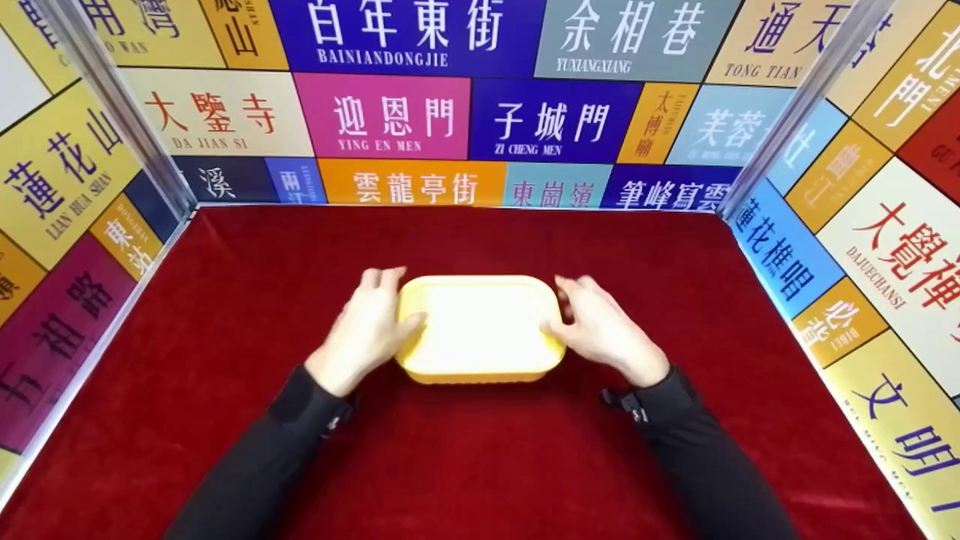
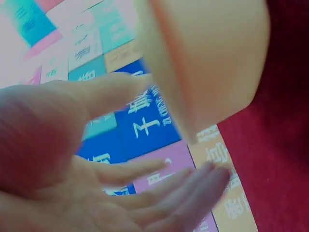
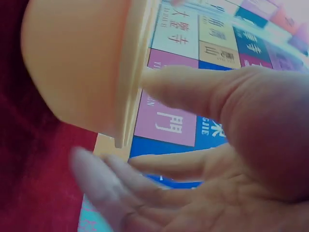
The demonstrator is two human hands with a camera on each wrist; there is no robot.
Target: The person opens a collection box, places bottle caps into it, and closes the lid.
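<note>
dark red velvet tabletop [image 1: 480, 465], walled by panels of coloured street-name signs [image 1: 390, 116] | shallow rounded-rectangular yellow plastic container [image 1: 480, 330] with pale top, at the cloth's middle | left hand [image 1: 367, 330] at its left end, fingers spread, thumb on the rim | right hand [image 1: 604, 330] mirrors it at the right end, fingers loose

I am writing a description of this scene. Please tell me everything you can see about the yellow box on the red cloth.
The yellow box is a low rectangle with rounded corners, probably plastic, with a paler top inside a raised rim. It sits flat on the red cloth, near the middle. The left hand and right hand flank its short ends, thumbs on the rim and fingers straight. Whether the top is a lid cannot be told.
</note>
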